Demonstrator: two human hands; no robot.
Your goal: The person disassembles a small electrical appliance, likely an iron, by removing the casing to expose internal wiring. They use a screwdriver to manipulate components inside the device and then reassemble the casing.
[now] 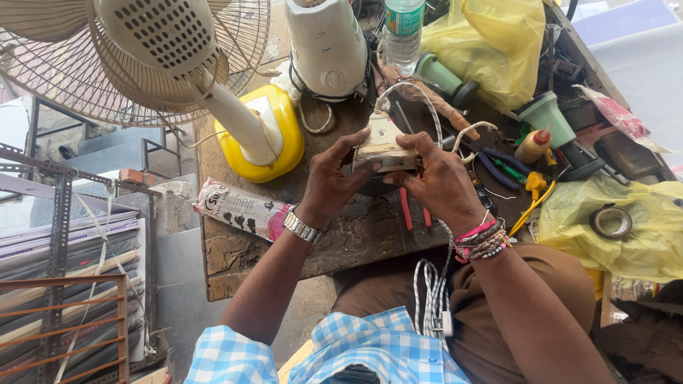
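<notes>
Both my hands grip a small cream-coloured electrical part over the worn wooden workbench. My left hand, with a metal watch at the wrist, holds its left end. My right hand, with bead bracelets at the wrist, holds its right end with the thumb on top. A braided white cord loops from the part, passes behind my right hand and hangs down into my lap. Red-handled pliers lie on the bench just under my hands.
A table fan with a yellow base stands at the back left, next to a white appliance body and a plastic bottle. Yellow plastic bags, a tape roll, screwdrivers and green parts crowd the right. A printed packet lies left.
</notes>
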